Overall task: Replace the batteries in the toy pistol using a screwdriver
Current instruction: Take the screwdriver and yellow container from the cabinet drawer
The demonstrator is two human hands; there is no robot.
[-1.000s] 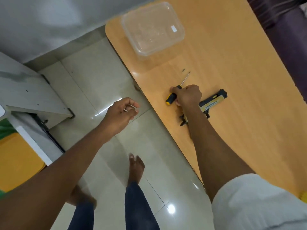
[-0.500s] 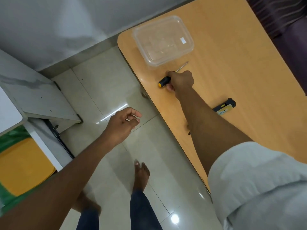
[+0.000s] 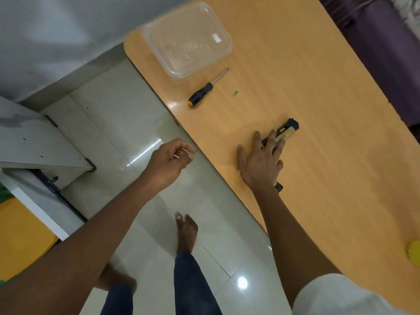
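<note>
The black and yellow toy pistol (image 3: 287,130) lies on the wooden table (image 3: 318,76), mostly covered by my right hand (image 3: 260,160). That hand rests on the pistol with its fingers spread and fairly straight. The black and yellow screwdriver (image 3: 201,94) lies loose on the table beside the clear container, with a small dark screw (image 3: 235,93) to its right. My left hand (image 3: 170,160) hovers over the floor just off the table's edge and pinches a thin pale piece between curled fingers; I cannot tell what that piece is.
A clear plastic container (image 3: 188,39) sits at the table's far corner. A yellow object (image 3: 414,253) shows at the right edge of the table. A grey cabinet (image 3: 34,144) stands on the tiled floor to the left. My bare foot (image 3: 186,230) is below the table edge.
My right hand has let go of the screwdriver near the container and come back onto the pistol. My left hand still pinches the pale piece.
</note>
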